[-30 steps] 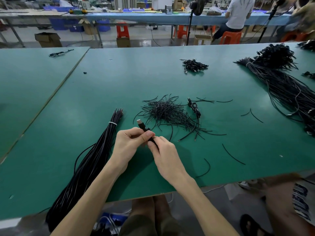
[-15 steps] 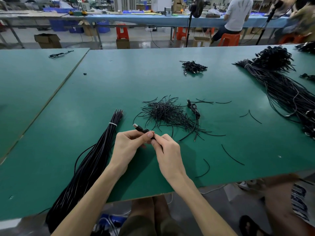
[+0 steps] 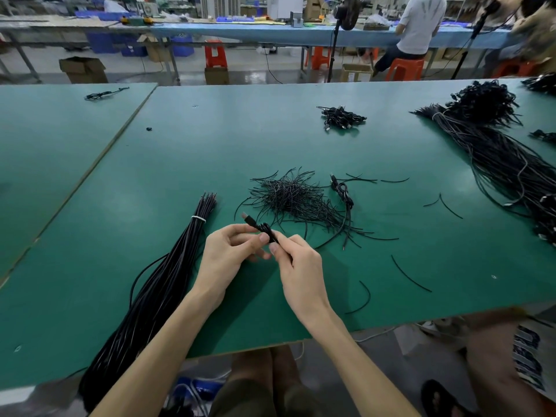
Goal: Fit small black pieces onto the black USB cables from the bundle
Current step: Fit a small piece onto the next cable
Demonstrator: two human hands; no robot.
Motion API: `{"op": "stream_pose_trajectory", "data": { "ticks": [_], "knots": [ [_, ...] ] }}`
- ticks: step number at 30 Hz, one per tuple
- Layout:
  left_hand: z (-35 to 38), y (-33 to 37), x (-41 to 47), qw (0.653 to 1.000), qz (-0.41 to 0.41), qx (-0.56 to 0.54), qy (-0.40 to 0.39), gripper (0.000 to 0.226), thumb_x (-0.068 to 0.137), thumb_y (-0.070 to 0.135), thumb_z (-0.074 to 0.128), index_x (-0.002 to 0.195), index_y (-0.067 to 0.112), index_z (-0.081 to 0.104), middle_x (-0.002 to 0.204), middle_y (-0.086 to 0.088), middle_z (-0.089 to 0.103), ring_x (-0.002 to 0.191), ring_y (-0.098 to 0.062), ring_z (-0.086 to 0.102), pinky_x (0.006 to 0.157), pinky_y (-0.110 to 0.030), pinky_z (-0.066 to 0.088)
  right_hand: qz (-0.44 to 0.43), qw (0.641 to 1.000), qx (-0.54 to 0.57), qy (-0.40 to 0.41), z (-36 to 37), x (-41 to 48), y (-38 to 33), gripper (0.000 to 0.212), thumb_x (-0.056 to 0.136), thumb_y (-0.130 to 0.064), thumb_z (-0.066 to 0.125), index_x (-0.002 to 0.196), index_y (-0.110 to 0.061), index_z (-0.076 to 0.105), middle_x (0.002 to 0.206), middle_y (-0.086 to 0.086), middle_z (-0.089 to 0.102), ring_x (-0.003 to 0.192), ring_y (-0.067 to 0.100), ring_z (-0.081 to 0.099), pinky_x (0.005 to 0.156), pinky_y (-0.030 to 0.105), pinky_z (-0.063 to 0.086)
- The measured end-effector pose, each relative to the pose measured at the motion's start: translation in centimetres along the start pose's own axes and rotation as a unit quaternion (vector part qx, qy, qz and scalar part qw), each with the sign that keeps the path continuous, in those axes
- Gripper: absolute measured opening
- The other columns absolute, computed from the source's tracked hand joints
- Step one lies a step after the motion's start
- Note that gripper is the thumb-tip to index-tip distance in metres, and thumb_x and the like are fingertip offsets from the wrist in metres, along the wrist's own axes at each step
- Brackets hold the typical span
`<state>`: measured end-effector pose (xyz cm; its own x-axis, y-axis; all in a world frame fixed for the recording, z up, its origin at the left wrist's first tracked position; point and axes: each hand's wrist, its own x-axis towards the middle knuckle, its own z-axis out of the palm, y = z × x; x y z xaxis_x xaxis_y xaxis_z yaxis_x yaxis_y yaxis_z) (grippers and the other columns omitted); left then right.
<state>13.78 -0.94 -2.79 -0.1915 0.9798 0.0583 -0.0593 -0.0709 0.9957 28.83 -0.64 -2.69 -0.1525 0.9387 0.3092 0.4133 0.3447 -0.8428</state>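
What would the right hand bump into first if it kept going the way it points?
Probably the left hand, since the right hand points up-left at it and their fingertips nearly meet on the cable. Depth is hard to judge.

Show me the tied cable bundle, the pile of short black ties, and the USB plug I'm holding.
Tied cable bundle point(image 3: 168, 281): head view, on the middle of its length.
Pile of short black ties point(image 3: 290, 198): head view, on the dense centre of the heap.
USB plug point(image 3: 248, 219): head view, on the tip protruding past the fingers.
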Motion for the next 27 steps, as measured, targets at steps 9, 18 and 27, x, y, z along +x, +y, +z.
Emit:
{"op": "stream_pose_trajectory", "data": {
  "ticks": [9,18,27],
  "knots": [
    [0.2,0.1,-0.2,0.999,0.031,0.029,-0.033,0.019,0.087,0.020,0.078,0.104,0.011,0.080,0.089,-0.007,0.078,0.076,-0.007,0.067,0.072,-0.016,0.052,-0.034,0.992,-0.114,-0.050,0.7,-0.5,0.5,0.025,0.109,-0.021,0.048,0.122,-0.014,0.069,0.087,-0.004,0.048,0.071,0.016,0.052,0.068,0.035,0.049],
    [0.2,-0.1,-0.2,0.996,0.050,0.067,-0.003,0.013,0.089,-0.004,0.072,0.092,0.006,0.079,0.090,-0.010,0.077,0.085,-0.014,0.073,0.079,-0.018,0.054,-0.025,0.966,-0.244,-0.077,1.3,-0.8,0.1,0.027,0.111,-0.033,0.038,0.117,-0.012,0.055,0.105,-0.001,0.055,0.078,0.019,0.054,0.064,0.027,0.032],
    [0.2,-0.1,-0.3,0.992,0.063,0.107,0.040,0.019,0.089,-0.004,0.072,0.084,0.014,0.077,0.090,-0.010,0.073,0.086,-0.023,0.071,0.083,-0.029,0.057,-0.067,0.954,-0.283,-0.070,1.7,-0.7,0.1,0.023,0.113,-0.030,0.035,0.103,-0.015,0.049,0.092,-0.001,0.054,0.069,0.024,0.061,0.056,0.031,0.033]
  ]
}}
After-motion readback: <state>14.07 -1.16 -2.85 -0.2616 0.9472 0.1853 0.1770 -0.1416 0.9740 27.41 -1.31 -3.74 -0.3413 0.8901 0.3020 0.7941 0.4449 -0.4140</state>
